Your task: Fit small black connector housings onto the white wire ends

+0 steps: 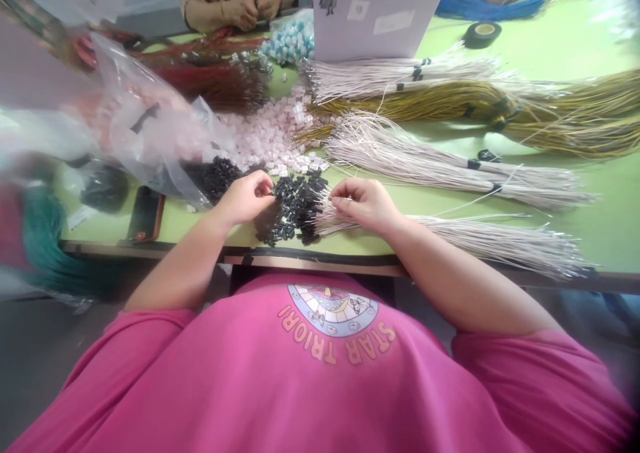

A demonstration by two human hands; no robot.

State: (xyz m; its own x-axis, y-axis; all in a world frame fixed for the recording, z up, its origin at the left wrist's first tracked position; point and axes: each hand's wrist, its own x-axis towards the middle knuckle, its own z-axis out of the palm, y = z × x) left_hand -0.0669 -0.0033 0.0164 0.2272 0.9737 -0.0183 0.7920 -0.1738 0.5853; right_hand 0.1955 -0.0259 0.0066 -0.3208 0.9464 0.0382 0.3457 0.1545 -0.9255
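Note:
My left hand (246, 198) hovers by the left side of a heap of small black connector housings (289, 205). Its thumb and forefinger are curled together; whatever they hold is too small to make out. Across the heap, my right hand (367, 201) is closed in a pinch on a white wire, whose tip is hard to see. Under that hand lies a bundle of white wires (480, 236), running off to the right. Black housings crowd the bundle's left end, and I cannot tell how many are fitted on wires.
Pale pink connectors (273, 129) are piled behind the black heap. Further white wires (430, 149) and yellow wires (450, 99) lie at the back right. A plastic bag (150, 119) and a phone (145, 214) are on the left. A co-worker's hands (250, 9) show opposite, near black tape (481, 35).

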